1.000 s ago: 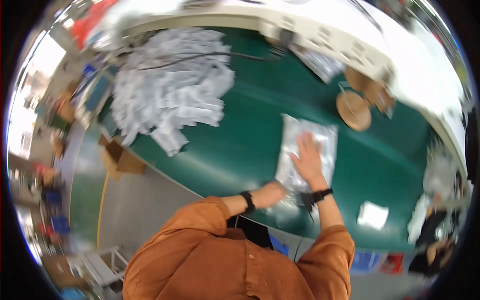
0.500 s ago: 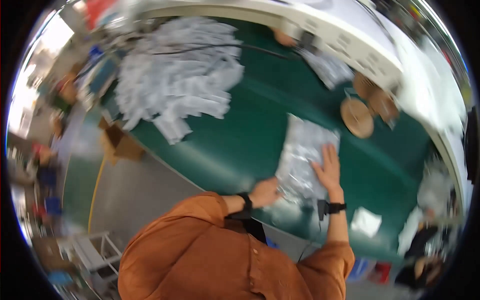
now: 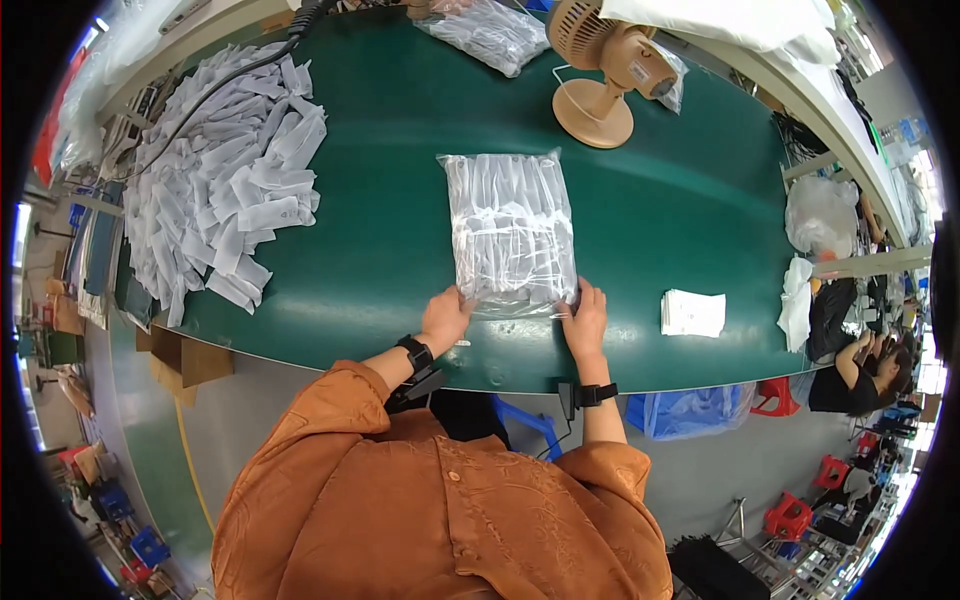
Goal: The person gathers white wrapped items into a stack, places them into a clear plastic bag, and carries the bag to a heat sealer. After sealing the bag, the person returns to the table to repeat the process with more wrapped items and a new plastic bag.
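Note:
A clear plastic bag (image 3: 513, 235) packed with rows of grey-white folded pieces lies flat on the green table, its near edge toward me. At its near left corner, my left hand (image 3: 445, 322) is closed with curled fingers on the plastic. My right hand (image 3: 588, 322) pinches the near right corner between thumb and fingers. The bag's near edge is loose, see-through film with nothing packed in it. Each wrist wears a black band.
A large heap of similar grey-white pieces (image 3: 225, 185) covers the table's left. A beige fan (image 3: 592, 113) and another filled bag (image 3: 487, 36) stand at the back. White papers (image 3: 692, 313) lie to the right. Below the edge are a cardboard box (image 3: 190, 360) and a blue bin (image 3: 690, 410).
The bag now lies squarer to me, and my view has shifted. My right hand has gone from lying flat on the bag to its near right corner; the left stays at the near left.

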Tool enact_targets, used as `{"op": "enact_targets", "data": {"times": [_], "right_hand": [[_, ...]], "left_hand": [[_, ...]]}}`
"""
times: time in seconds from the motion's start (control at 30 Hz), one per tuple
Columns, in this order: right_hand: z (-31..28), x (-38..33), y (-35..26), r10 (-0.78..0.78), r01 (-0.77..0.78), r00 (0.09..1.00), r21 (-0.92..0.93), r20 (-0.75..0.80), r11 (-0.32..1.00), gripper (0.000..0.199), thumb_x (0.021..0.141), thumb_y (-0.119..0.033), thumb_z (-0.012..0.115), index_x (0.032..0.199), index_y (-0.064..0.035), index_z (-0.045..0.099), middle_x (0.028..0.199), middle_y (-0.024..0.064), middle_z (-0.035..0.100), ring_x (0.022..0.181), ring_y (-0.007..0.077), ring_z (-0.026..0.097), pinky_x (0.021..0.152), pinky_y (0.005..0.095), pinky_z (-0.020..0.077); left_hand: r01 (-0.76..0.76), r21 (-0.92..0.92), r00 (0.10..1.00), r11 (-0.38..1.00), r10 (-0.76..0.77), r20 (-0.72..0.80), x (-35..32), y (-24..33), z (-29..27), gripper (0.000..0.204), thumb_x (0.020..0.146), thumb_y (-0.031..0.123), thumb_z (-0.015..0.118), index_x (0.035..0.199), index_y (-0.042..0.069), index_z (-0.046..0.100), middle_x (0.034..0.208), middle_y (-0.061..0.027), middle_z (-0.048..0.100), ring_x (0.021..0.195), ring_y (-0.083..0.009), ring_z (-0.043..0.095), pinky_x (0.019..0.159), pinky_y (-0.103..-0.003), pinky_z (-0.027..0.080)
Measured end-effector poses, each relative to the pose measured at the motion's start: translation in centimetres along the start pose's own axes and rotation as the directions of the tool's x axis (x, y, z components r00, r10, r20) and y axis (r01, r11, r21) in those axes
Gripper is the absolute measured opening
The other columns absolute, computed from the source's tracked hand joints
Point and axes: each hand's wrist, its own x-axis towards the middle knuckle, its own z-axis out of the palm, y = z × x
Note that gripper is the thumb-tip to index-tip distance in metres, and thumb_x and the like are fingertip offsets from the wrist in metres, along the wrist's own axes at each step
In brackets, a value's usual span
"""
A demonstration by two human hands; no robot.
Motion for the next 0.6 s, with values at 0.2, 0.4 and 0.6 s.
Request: {"op": "enact_targets", "data": {"times": [0.2, 0.4, 0.6], "right_hand": [[0.3, 1.1, -3.3, -0.181, 0.137, 0.946, -0.174, -0.27, 0.975, 0.083, 0.065, -0.024, 0.084, 0.133, -0.0016, 0.043, 0.108, 0.0166, 0.053, 0.099, 0.0363, 0.056, 0.081, 0.0443, 0.0485], [0.7, 3.3, -2.1, -0.082, 0.075, 0.99, -0.061, -0.112, 0.995, 0.08, 0.062, -0.03, 0.087, 0.127, -0.0045, 0.047, 0.11, 0.0154, 0.053, 0.097, 0.0377, 0.058, 0.078, 0.0441, 0.0485], [0.2, 1.0, -0.4, -0.102, 0.084, 0.985, -0.127, -0.142, 0.988, 0.057, 0.067, -0.024, 0.083, 0.111, -0.0044, 0.053, 0.105, 0.0171, 0.056, 0.093, 0.0394, 0.059, 0.075, 0.046, 0.0495]], "left_hand": [[-0.251, 0.229, 0.968, 0.941, 0.24, 0.074, -1.5, -0.1, -1.2, 0.023, 0.092, 0.021, 0.053, 0.085, 0.001, 0.061, 0.079, -0.0255, 0.065, 0.076, -0.046, 0.062, 0.07, -0.055, 0.049], [-0.298, 0.283, 0.954, 0.912, 0.276, 0.116, -2.3, -0.1, -2.3, 0.022, 0.092, 0.019, 0.051, 0.086, 0.001, 0.062, 0.078, -0.025, 0.065, 0.076, -0.0457, 0.062, 0.07, -0.055, 0.049], [-0.26, 0.29, 0.965, 0.921, 0.258, 0.049, -2.6, -0.2, -1.8, 0.026, 0.092, 0.023, 0.053, 0.082, 0.002, 0.063, 0.076, -0.0232, 0.065, 0.074, -0.0446, 0.062, 0.069, -0.054, 0.049]]}}
